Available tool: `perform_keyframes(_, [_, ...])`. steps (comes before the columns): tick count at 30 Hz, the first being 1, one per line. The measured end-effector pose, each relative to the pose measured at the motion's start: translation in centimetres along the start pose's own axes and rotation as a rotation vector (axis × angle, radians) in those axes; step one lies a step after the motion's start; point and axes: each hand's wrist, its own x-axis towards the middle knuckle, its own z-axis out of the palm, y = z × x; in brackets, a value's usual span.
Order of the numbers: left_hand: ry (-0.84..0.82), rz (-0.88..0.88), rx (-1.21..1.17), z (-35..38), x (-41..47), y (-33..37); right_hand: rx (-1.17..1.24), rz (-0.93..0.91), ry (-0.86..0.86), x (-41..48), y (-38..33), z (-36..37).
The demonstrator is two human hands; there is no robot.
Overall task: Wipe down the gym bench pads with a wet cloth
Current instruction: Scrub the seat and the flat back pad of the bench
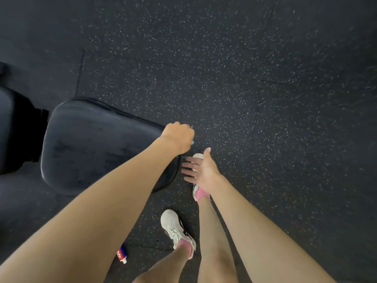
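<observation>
Bench pad [91, 144] is recorded at the left of the view, dark and rounded, standing above the speckled rubber floor [265, 99]. The left hand [177, 137] is placed at the pad's end nearest the person, its fingers curled into a fist over the rim. A small teal scrap, taken to be the cloth [192, 142], is seen protruding below the fist; most of it is hidden, and its wetness cannot be confirmed. The right hand [202, 170] is held just beside that end of the pad, apart from it, palm up with the fingers [188, 165] spread and nothing held.

Faint smeared patches are noted across the pad's top, consistent with wiping, though whether they are moisture cannot be told. The work is judged to be at the end edge of this pad, with the top possibly covered and the sides not verified. A second pad [6, 123] is partly visible at the far left edge; its condition cannot be assessed, and it is treated as outstanding.

A small red, white and blue object [121, 256] is noted lying on the floor near the person's feet.
</observation>
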Motion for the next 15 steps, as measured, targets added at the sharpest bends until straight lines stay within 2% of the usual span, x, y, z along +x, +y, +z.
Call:
perform_keyframes(8, [-0.012, 0.303, 0.486, 5.6, -3.3, 4.6, 0.383, -0.038, -0.127, 0.0, 5.0, -0.9])
perform_keyframes(12, [0.044, 0.375, 0.554, 6.1, -4.4, 4.5, 0.357, -0.066, -0.115, -0.3, 5.9, -1.8])
perform_keyframes(15, [-0.030, 0.446, 0.509, 5.9, -4.6, 4.3, 0.349, -0.087, -0.105, -0.4, 6.4, -2.2])
